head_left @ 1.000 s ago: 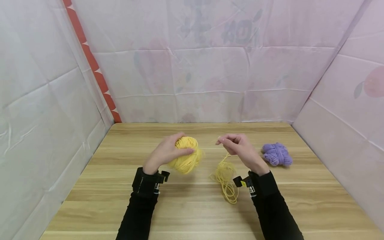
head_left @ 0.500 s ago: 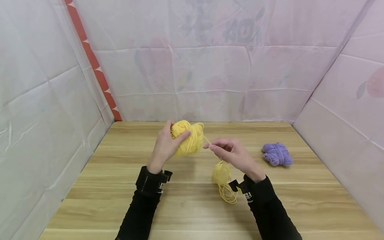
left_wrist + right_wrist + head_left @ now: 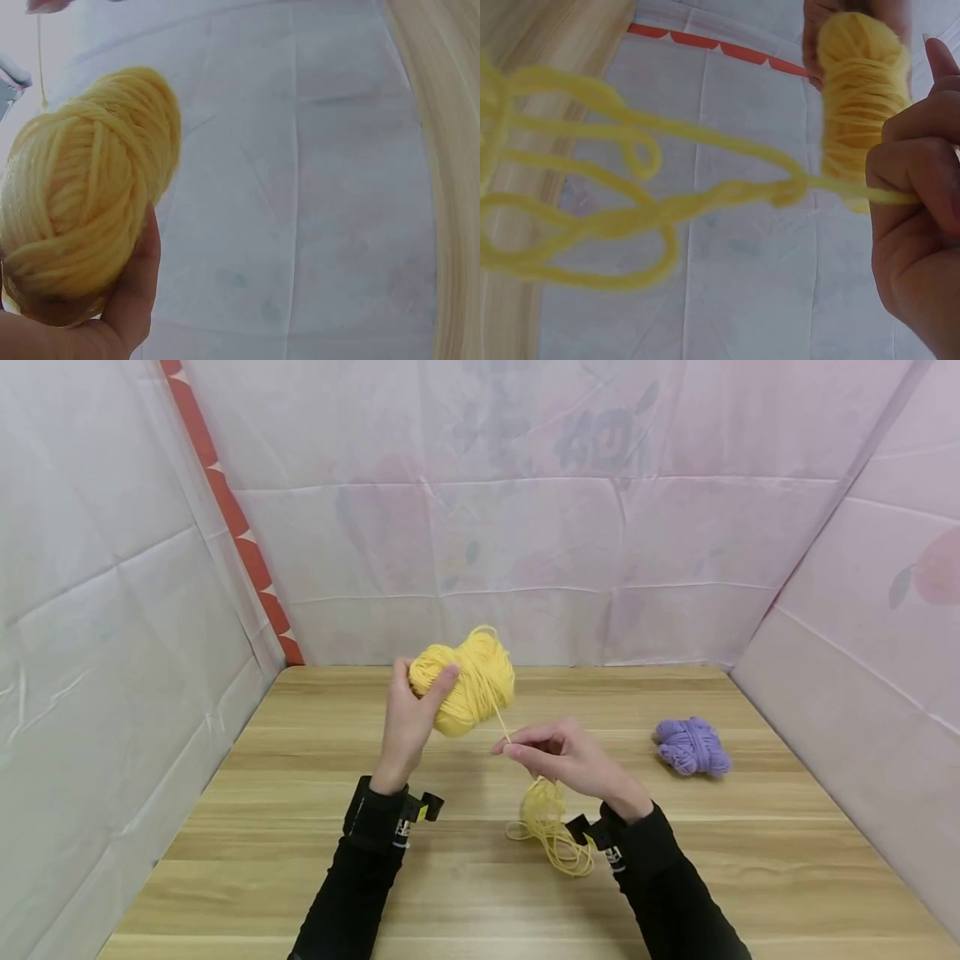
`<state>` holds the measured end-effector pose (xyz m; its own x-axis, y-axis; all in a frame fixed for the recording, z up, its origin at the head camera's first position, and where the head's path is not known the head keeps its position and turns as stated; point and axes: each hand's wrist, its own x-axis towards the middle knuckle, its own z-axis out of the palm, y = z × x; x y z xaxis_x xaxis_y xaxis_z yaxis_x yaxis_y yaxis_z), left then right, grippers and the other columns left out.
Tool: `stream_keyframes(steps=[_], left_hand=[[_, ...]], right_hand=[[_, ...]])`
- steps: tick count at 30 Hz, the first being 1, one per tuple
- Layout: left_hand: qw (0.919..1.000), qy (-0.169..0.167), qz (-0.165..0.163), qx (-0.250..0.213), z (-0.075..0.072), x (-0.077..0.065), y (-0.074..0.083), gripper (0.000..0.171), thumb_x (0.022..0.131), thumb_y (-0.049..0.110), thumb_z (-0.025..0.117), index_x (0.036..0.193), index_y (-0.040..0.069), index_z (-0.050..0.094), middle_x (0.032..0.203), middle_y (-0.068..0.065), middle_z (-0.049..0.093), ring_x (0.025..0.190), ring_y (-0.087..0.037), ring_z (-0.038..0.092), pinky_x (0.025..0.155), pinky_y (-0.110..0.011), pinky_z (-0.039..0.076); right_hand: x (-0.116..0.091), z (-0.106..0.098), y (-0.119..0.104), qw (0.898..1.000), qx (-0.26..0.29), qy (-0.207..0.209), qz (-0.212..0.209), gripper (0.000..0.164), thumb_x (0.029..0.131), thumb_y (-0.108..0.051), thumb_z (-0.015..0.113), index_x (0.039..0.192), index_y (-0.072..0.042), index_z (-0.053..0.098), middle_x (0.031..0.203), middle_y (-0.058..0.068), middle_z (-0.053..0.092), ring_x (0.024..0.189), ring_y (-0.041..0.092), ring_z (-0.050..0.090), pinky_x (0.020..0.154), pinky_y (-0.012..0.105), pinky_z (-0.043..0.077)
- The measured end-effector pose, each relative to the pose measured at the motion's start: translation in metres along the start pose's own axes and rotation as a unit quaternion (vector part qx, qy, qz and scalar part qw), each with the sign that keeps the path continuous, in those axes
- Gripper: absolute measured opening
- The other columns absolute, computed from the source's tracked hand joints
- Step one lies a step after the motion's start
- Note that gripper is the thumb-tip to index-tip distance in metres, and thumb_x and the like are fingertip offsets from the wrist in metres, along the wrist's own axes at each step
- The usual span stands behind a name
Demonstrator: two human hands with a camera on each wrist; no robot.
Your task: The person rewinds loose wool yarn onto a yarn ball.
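My left hand point(image 3: 408, 722) grips a ball of yellow yarn point(image 3: 472, 685) above the table, thumb across its near side. In the left wrist view the yarn ball point(image 3: 86, 180) fills the palm, fingers along its side. My right hand point(image 3: 573, 760) pinches a yellow strand between thumb and fingertips, just below and right of the ball; the strand runs up to the ball. Under the right hand, a loose tangle of yellow yarn point(image 3: 551, 831) hangs down in loops. The right wrist view shows the twisted loops point(image 3: 682, 206) leading to the curled right fingers point(image 3: 922, 172).
A bundle of purple yarn point(image 3: 692, 747) lies on the wooden table point(image 3: 315, 860) at the right. Pale printed sheets point(image 3: 517, 543) form walls behind and on both sides, with a red strip point(image 3: 225, 502) at the left corner.
The left hand has lifted the yarn ball and turned it more upright. The right hand has taken hold of the strand and moved left and down, the loose yarn shifting left with it.
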<state>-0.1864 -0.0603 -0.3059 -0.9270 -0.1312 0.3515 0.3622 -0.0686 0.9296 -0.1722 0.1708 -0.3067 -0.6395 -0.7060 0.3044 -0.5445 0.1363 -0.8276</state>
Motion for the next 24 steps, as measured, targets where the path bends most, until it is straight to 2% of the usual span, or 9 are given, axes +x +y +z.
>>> stream_keyframes(steps=[3,8,11,15,19,24], left_hand=[[0.9984,-0.011,0.0,-0.056,-0.001,0.0,0.002,0.033,0.092,0.025,0.066,0.105,0.009,0.04,0.097,-0.008,0.059,0.078,-0.014,0.065,0.066,-0.026,0.057],[0.9938,-0.036,-0.007,-0.105,-0.002,-0.001,0.004,0.028,0.095,0.021,0.062,0.108,0.007,0.041,0.102,-0.009,0.058,0.085,-0.015,0.065,0.072,-0.027,0.058],[0.9883,-0.057,-0.019,-0.14,-0.002,-0.001,0.006,0.026,0.096,0.018,0.058,0.113,0.006,0.042,0.106,-0.009,0.057,0.09,-0.016,0.065,0.076,-0.027,0.058],[0.9783,-0.093,-0.035,-0.182,-0.003,-0.002,0.009,0.026,0.098,0.014,0.054,0.12,0.006,0.042,0.11,-0.008,0.055,0.095,-0.015,0.063,0.079,-0.025,0.057],[0.9687,-0.143,-0.044,-0.198,-0.005,-0.003,0.011,0.026,0.1,0.014,0.051,0.123,0.007,0.042,0.109,-0.006,0.054,0.095,-0.014,0.061,0.08,-0.024,0.056],[0.9601,-0.212,-0.051,-0.175,-0.008,-0.004,0.012,0.026,0.101,0.02,0.049,0.122,0.006,0.043,0.101,-0.005,0.057,0.084,-0.012,0.063,0.072,-0.023,0.057]], right_hand=[[0.001,0.001,0.003,1.0,0.0,-0.005,0.011,0.022,0.098,-0.009,0.054,0.111,-0.001,0.07,0.058,0.0,0.041,0.046,0.006,0.03,0.04,0.023,0.028],[0.003,0.002,0.01,1.0,0.003,-0.015,0.021,0.022,0.099,-0.011,0.053,0.11,-0.006,0.071,0.057,0.001,0.039,0.045,0.009,0.028,0.04,0.025,0.027],[0.004,0.001,0.014,0.999,0.004,-0.017,0.03,0.022,0.099,-0.013,0.053,0.11,-0.008,0.072,0.057,0.0,0.041,0.045,0.008,0.03,0.041,0.024,0.029],[0.005,0.0,0.017,0.999,0.01,-0.015,0.045,0.023,0.099,-0.016,0.053,0.108,-0.004,0.072,0.057,-0.004,0.041,0.046,0.006,0.032,0.041,0.023,0.031],[0.005,-0.004,0.02,0.998,0.018,-0.011,0.059,0.023,0.099,-0.017,0.054,0.097,-0.004,0.073,0.055,-0.005,0.038,0.046,0.007,0.034,0.041,0.022,0.031],[0.002,-0.008,0.023,0.996,0.049,-0.007,0.068,0.024,0.098,-0.018,0.055,0.089,-0.002,0.071,0.055,-0.004,0.039,0.048,0.014,0.033,0.044,0.026,0.031]])
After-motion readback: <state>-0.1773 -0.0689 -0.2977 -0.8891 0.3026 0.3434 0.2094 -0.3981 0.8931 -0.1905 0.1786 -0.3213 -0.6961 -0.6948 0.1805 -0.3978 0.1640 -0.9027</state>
